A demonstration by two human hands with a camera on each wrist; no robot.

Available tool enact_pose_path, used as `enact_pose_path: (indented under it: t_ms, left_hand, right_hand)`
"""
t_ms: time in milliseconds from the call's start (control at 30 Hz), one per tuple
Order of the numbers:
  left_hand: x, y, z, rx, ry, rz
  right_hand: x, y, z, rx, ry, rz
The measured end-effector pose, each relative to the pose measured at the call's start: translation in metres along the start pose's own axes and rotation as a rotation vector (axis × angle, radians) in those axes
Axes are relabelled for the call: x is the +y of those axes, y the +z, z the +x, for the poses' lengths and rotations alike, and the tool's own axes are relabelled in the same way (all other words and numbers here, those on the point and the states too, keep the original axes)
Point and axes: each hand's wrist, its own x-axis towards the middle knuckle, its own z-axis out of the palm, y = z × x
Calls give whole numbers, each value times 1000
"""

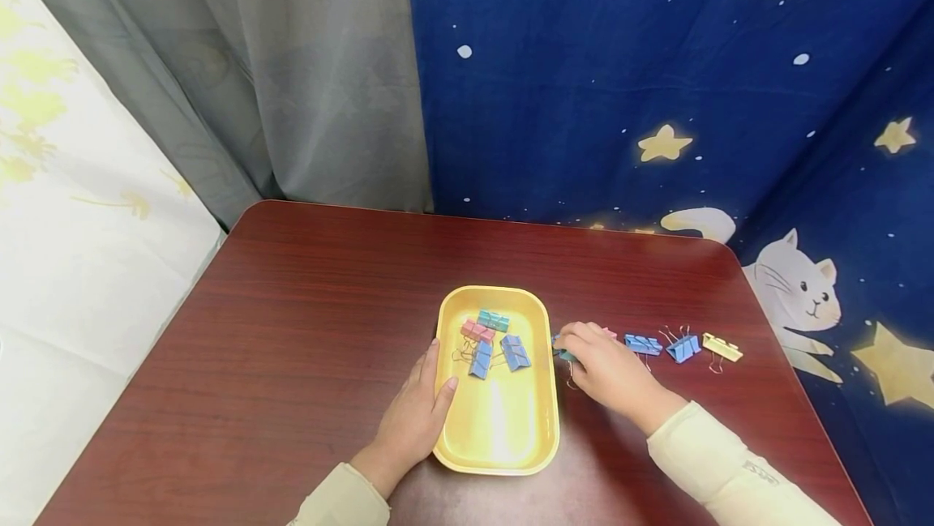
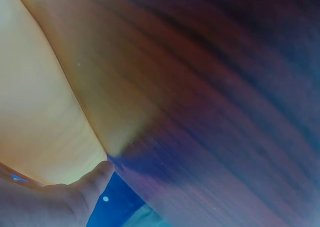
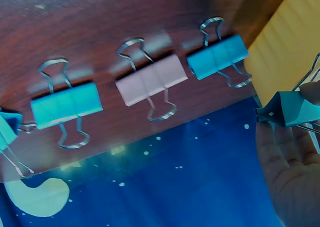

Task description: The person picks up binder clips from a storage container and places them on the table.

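A yellow tray [image 1: 503,461] stands on the table with several binder clips lying inside: a green one [image 1: 493,320], a pink one [image 1: 477,331] and two blue ones [image 1: 515,352]. My left hand [image 1: 416,408] grips the tray's left side, thumb at the rim and fingers along the outer wall. Just beyond the right wall, my right hand [image 1: 609,368] pinches a teal binder clip [image 3: 287,109] above the table. Nearest to that hand on the table are a blue clip [image 3: 218,57] and a pink clip [image 3: 152,80], both mostly hidden in the head view.
Farther right along the row lie a blue clip [image 1: 643,344], another blue clip [image 1: 683,348] and a yellow clip [image 1: 721,347]. The dark red wooden table [image 1: 321,307] ends at a blue star-patterned curtain [image 1: 554,104] and a grey curtain [image 1: 328,64].
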Motion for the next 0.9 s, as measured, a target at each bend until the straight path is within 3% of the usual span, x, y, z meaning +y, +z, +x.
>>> enact_pose_path:
  t_ms: [533, 900]
  left_hand:
    - [-2, 3, 2, 3, 0, 4]
    - [-1, 3, 2, -3, -12, -1]
  right_hand:
    - [4, 14, -20, -23, -13, 4]
    - [5, 28, -28, 0, -73, -10]
